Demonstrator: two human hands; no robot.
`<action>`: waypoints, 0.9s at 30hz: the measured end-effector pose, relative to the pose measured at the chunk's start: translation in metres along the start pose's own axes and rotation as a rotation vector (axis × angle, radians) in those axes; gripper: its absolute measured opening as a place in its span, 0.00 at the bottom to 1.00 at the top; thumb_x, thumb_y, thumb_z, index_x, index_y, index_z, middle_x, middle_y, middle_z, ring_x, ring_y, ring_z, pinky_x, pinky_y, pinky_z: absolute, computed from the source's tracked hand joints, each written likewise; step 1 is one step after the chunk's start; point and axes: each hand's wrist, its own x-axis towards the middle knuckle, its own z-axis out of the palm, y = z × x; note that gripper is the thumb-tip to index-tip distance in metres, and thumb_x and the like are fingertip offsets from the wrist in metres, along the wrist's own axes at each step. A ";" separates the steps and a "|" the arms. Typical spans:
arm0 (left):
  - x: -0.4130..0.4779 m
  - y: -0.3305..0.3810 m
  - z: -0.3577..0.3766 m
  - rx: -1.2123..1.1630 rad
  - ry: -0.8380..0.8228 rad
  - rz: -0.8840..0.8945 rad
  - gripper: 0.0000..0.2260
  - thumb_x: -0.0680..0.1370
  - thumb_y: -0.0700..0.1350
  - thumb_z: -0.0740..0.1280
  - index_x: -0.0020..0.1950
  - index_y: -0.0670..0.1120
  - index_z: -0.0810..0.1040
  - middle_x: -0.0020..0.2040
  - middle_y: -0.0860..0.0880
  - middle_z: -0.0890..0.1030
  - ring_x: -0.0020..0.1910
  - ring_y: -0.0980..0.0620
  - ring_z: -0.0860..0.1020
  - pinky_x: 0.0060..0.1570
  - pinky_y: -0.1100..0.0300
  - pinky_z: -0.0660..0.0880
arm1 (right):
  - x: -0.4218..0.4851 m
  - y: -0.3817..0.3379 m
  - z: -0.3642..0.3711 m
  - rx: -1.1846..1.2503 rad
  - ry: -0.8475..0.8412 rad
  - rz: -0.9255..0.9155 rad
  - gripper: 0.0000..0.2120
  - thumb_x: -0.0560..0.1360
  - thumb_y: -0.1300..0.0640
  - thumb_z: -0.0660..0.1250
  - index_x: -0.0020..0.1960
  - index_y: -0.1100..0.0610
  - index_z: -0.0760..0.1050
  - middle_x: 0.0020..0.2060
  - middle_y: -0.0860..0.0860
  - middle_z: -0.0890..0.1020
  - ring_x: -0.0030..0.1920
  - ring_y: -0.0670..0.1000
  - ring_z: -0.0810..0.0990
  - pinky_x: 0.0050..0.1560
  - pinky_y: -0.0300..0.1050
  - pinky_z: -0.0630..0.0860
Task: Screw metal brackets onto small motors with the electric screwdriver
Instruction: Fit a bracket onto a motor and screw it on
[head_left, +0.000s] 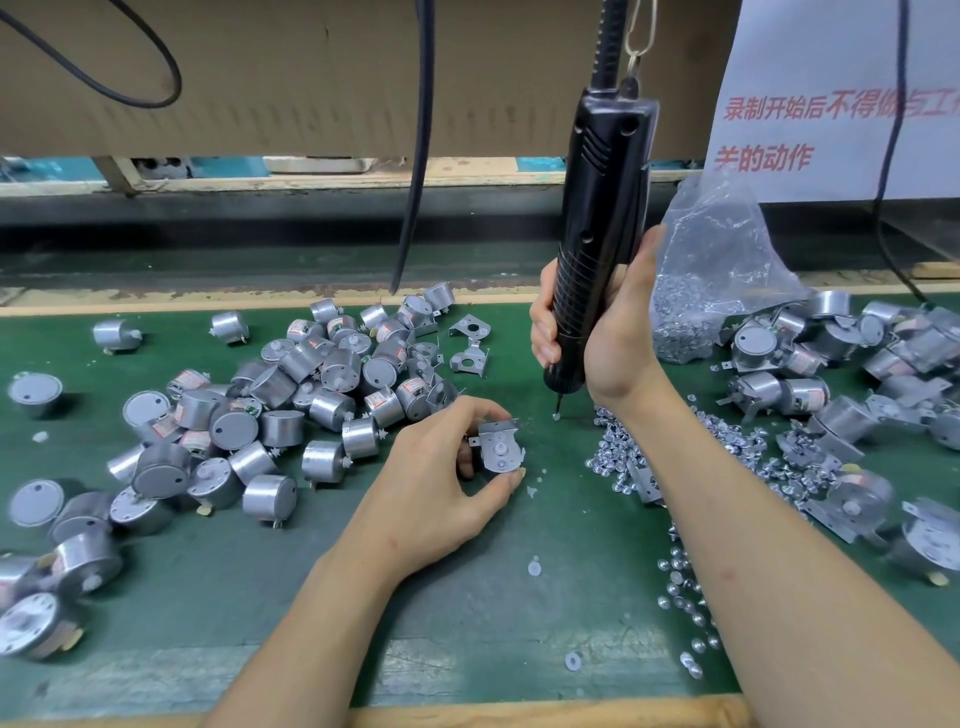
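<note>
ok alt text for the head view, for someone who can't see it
A right hand grips a hanging black screwdriver, bit pointing down at a screw on a green mat, while the left hand holds a bracketed motor. Loose motors are piled at left, screws scattered at right.

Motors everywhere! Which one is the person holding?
The motor pinched in the left hand, at the middle of the mat, near the screwdriver. All the others lie loose in piles on the mat.
</note>
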 end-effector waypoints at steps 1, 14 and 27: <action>0.000 0.000 0.000 0.001 -0.001 0.000 0.15 0.73 0.48 0.74 0.56 0.56 0.73 0.45 0.62 0.77 0.38 0.56 0.75 0.38 0.72 0.69 | 0.000 0.000 0.000 -0.001 0.001 0.000 0.39 0.76 0.30 0.34 0.34 0.54 0.73 0.25 0.52 0.72 0.22 0.52 0.68 0.27 0.42 0.66; 0.001 0.000 0.000 0.003 0.002 -0.002 0.15 0.73 0.49 0.74 0.56 0.56 0.73 0.43 0.59 0.77 0.37 0.54 0.74 0.38 0.72 0.68 | 0.000 0.001 0.002 -0.047 -0.013 -0.031 0.38 0.65 0.17 0.51 0.34 0.52 0.74 0.26 0.52 0.72 0.23 0.52 0.68 0.29 0.44 0.67; 0.000 0.000 0.000 -0.013 -0.006 -0.017 0.15 0.73 0.48 0.74 0.56 0.55 0.73 0.43 0.59 0.78 0.37 0.55 0.74 0.38 0.71 0.69 | 0.000 0.000 -0.002 -0.056 0.015 -0.039 0.39 0.70 0.20 0.44 0.35 0.54 0.73 0.26 0.52 0.72 0.22 0.52 0.68 0.28 0.44 0.67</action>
